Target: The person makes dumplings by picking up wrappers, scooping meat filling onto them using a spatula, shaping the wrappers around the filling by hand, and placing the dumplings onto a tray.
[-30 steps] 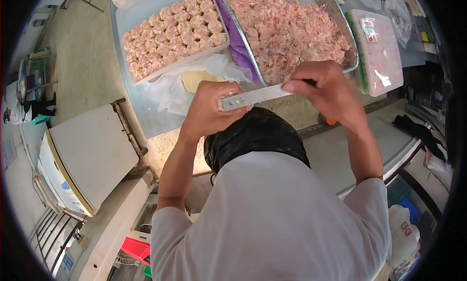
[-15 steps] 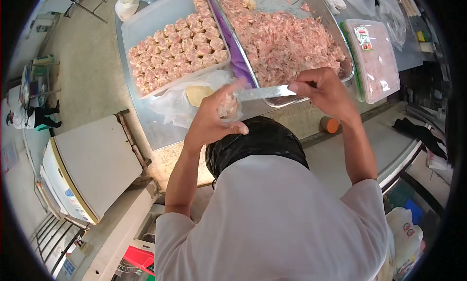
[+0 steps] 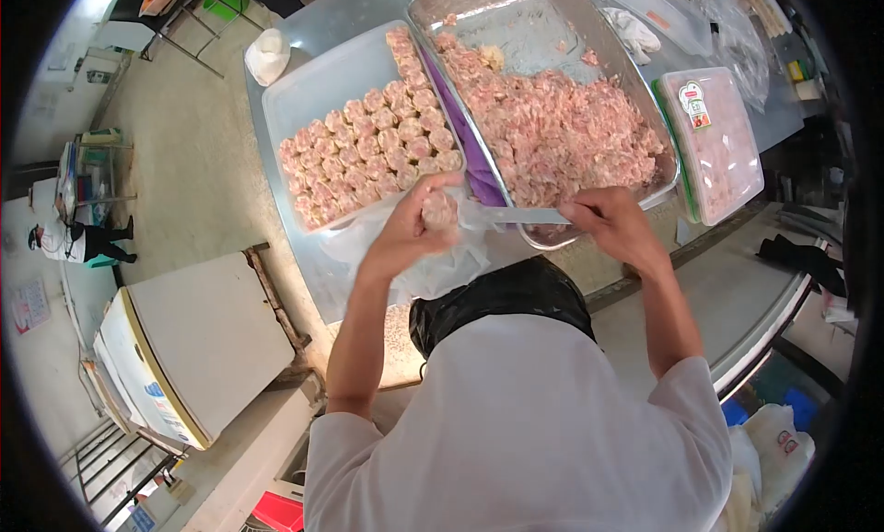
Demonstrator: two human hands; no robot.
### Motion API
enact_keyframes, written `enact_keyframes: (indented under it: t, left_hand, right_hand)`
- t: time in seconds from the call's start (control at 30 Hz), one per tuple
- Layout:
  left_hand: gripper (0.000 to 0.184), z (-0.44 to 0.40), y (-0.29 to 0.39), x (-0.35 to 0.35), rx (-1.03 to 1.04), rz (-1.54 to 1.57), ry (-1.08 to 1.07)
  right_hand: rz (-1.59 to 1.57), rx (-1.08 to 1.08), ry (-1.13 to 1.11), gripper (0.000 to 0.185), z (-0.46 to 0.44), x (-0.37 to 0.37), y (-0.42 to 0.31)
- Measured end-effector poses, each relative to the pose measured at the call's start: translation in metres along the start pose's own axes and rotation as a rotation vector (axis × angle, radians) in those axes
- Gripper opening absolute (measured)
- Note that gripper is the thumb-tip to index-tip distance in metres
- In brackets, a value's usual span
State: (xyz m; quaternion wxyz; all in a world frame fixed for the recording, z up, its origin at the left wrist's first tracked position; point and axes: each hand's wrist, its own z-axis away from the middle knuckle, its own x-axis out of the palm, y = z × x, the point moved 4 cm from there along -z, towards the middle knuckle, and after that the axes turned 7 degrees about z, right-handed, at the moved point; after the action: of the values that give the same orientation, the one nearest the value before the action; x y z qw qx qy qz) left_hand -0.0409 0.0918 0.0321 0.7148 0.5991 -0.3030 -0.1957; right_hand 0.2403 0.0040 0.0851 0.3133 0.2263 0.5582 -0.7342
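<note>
My left hand [image 3: 405,233] is curled round a small meat dumpling [image 3: 440,211], its top showing between thumb and fingers. In my right hand [image 3: 615,221] is the end of a flat metal spatula [image 3: 525,216], whose blade points left toward the dumpling. Beyond my right hand lies a deep metal tray [image 3: 670,154] with a mound of minced meat [image 3: 571,131]. Rows of finished dumplings [image 3: 373,150] fill much of a white plastic tray [image 3: 285,92] beyond my left hand. White plastic sheeting [image 3: 419,269] lies under my left hand.
A purple cloth [image 3: 481,168] runs between the trays. To the right stands a lidded plastic box [image 3: 714,140]. A white bag [image 3: 268,58] sits at the table's left corner, a white cloth [image 3: 633,35] at the back. A person [image 3: 83,242] is far left.
My left hand has closed round the dumpling after its fingers were apart. The spatula's blade has drawn slightly away from it. The view has shifted, showing more of the trays' far ends.
</note>
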Motion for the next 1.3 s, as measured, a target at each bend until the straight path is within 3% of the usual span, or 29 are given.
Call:
enact_keyframes:
  t: [0.07,0.1,0.17,0.23,0.3,0.4,0.47,0.6,0.7,0.8,1.0,1.1,1.17,1.2,1.27,1.3]
  left_hand:
    - [0.046,-0.017,0.013,-0.023,-0.166,0.347,-0.042]
    - [0.052,-0.025,0.017,-0.04,-0.161,0.367,-0.017]
    - [0.055,-0.053,0.029,-0.073,-0.207,0.161,0.173]
    - [0.053,-0.091,0.034,-0.104,-0.022,-0.119,0.345]
    - [0.052,-0.128,0.02,-0.142,0.164,-0.233,0.36]
    - [0.051,-0.168,0.01,-0.165,0.067,-0.613,0.236]
    - [0.05,-0.176,-0.001,-0.172,0.034,-0.665,0.222]
    - [0.046,-0.174,0.002,-0.161,0.11,-0.77,0.261]
    - [0.041,-0.171,0.004,-0.16,-0.048,-0.785,0.357]
    - [0.044,-0.174,-0.008,-0.167,-0.128,-0.693,0.284]
    - [0.047,-0.155,0.017,-0.144,0.338,-0.844,0.463]
    - [0.039,-0.097,0.055,-0.098,0.466,-0.694,0.549]
    - [0.031,-0.041,0.051,-0.058,0.225,-0.924,0.616]
    - [0.023,-0.015,0.035,-0.041,0.038,-0.893,0.579]
    - [0.022,0.026,-0.009,-0.009,-0.084,-0.837,0.278]
    - [0.021,0.028,-0.025,-0.001,0.002,-0.949,0.244]
  right_hand:
    - [-0.058,0.096,-0.011,0.034,0.01,-0.003,0.009]
    - [-0.087,0.143,-0.016,0.034,0.013,-0.002,0.009]
    - [-0.115,0.14,0.023,0.032,0.023,0.01,0.006]
    - [-0.14,0.123,0.046,0.03,0.029,0.018,0.003]
    - [-0.168,0.086,0.045,0.029,0.034,0.028,-0.004]
    - [-0.157,0.104,0.054,0.026,0.043,0.039,-0.002]
    - [-0.168,0.155,0.065,0.024,0.048,0.042,0.0]
    - [-0.167,0.222,0.081,0.022,0.056,0.038,0.005]
    - [-0.172,0.207,0.13,0.023,0.059,0.037,0.008]
    - [-0.152,0.22,0.106,0.023,0.06,0.036,0.012]
    - [-0.34,0.216,0.213,0.022,0.066,0.037,0.014]
    - [-0.356,0.229,0.21,0.026,0.069,0.03,0.016]
    - [-0.368,0.164,0.285,0.024,0.071,0.036,0.029]
    - [-0.374,0.134,0.325,0.023,0.073,0.038,0.034]
    - [-0.351,0.136,0.3,0.022,0.075,0.036,0.036]
    - [-0.336,0.141,0.284,0.021,0.076,0.035,0.036]
